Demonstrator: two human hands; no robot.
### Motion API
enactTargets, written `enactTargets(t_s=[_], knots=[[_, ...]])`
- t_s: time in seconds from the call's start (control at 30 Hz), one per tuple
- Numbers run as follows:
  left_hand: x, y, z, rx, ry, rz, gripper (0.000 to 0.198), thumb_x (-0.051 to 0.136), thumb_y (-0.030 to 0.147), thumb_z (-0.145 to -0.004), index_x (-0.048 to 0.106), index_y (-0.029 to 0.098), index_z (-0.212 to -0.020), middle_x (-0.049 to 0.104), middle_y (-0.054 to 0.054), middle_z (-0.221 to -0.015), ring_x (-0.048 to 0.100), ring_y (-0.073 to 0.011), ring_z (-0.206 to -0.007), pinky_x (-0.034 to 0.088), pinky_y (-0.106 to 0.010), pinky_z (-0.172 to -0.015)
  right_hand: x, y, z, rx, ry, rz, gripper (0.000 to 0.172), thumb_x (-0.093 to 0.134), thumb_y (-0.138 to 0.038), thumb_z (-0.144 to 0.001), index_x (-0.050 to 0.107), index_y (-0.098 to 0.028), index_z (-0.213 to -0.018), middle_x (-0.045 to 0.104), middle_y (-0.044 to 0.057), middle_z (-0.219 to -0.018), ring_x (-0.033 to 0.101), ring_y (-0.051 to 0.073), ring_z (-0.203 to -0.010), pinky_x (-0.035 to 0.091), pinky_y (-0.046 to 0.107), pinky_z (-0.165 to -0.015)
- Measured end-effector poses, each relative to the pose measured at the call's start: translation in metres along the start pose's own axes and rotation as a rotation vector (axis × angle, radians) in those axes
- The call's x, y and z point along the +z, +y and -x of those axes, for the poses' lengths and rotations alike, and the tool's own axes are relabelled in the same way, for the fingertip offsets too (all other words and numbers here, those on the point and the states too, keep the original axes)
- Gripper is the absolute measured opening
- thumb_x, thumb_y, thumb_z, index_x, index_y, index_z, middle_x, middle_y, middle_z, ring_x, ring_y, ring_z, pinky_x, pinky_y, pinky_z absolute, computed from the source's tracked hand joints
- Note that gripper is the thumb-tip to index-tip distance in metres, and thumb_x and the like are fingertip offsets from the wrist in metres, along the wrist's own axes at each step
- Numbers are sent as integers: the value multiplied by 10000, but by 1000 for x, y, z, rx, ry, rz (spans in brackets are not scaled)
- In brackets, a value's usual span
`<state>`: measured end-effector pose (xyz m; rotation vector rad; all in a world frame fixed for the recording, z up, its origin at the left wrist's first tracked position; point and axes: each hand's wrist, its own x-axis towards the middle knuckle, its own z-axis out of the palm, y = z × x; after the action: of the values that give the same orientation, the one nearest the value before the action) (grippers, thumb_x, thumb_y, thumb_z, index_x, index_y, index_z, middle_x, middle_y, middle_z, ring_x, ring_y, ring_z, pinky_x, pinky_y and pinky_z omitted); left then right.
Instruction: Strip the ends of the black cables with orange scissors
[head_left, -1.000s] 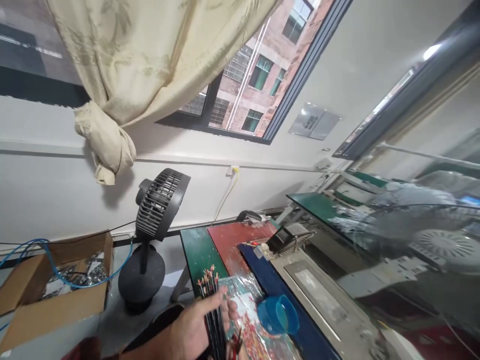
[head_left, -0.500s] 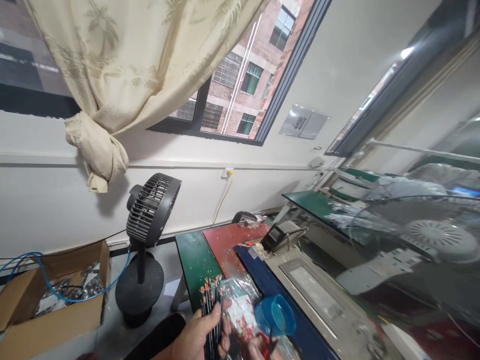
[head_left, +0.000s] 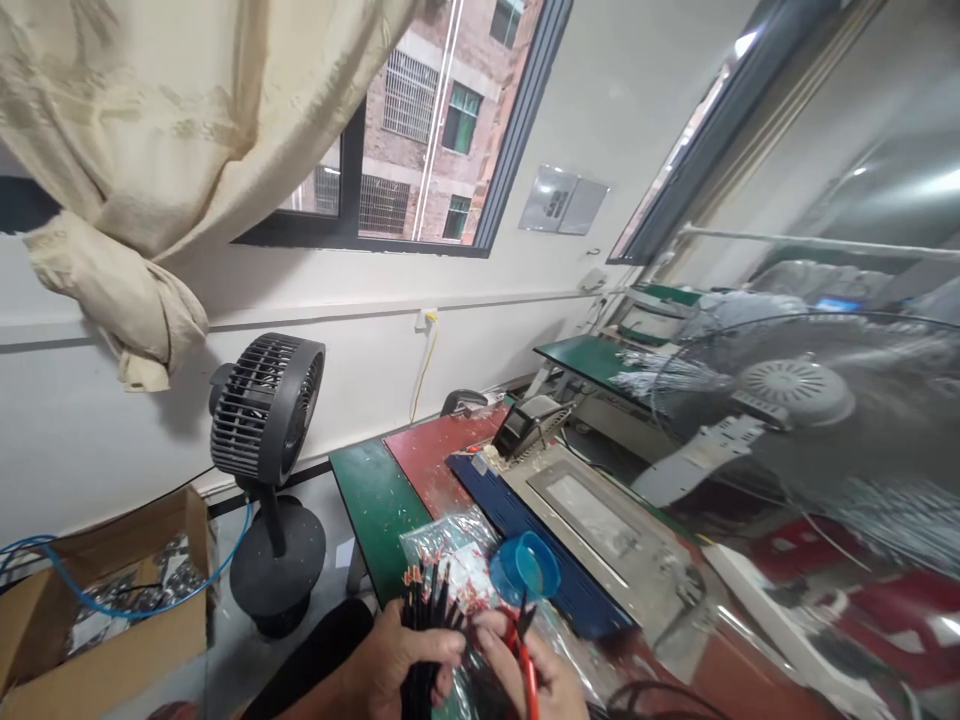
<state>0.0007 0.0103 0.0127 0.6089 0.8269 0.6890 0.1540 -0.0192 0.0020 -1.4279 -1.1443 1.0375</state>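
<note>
My left hand [head_left: 394,655] is closed around a bundle of thin black cables [head_left: 421,612]. Their ends point up and show short red, orange and pale wire tips. Close beside it on the right, my right hand [head_left: 559,685] grips red-handled scissors [head_left: 529,672], dark blades pointing upward. The right thumb and fingertips are next to the cables; whether they pinch one I cannot make out. Just beyond the hands stands a round blue plastic tub [head_left: 525,567]. A clear plastic bag [head_left: 442,532] lies left of it, with small red scraps scattered over something white.
A black fan [head_left: 266,410] stands on the floor at the left, near an open cardboard box [head_left: 112,665] of packed parts. A beige machine [head_left: 600,520] occupies the table's right side. Farther right is a large wire-caged fan [head_left: 795,390].
The view has swung slightly right and down. My right hand has come up beside the cable bundle, and the scissors show more fully. The left hand still grips the cables.
</note>
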Motion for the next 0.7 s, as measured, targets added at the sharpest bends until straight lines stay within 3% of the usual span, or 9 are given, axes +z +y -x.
enactTargets(t_s=[0.13,0.3,0.57,0.7], knots=[[2,-3,-2,-14,2,-64,227,705,303,-510,588,132,-602,462,35,-357,366,-77,-333,252,-222,-381,0,-1,2,104,-40,-107,277,712,-430,-612,680,-173,-711,677,25,-663,604,184,-623,475,233,-588],[-1,-3,-3,-56,-41,-70,252,730,304,-506,604,123,-628,515,10,-379,419,-92,-359,285,-225,-402,2,-1,2,105,-27,-107,253,735,-402,-598,645,-168,-636,634,-2,-613,581,162,-609,457,215,-586],[-2,1,-1,-21,-95,-98,250,721,299,-529,632,106,-661,576,-23,-444,515,-131,-425,365,-248,-460,10,-4,4,152,-177,-282,291,658,-464,-674,630,-176,-705,614,8,-536,592,184,-501,480,290,-526],[-5,-6,-6,41,-111,-55,300,700,397,-584,607,113,-608,494,18,-384,409,-84,-355,286,-231,-411,8,-9,5,46,-49,-88,267,709,-428,-628,627,-175,-618,626,9,-594,587,170,-588,469,242,-574]])
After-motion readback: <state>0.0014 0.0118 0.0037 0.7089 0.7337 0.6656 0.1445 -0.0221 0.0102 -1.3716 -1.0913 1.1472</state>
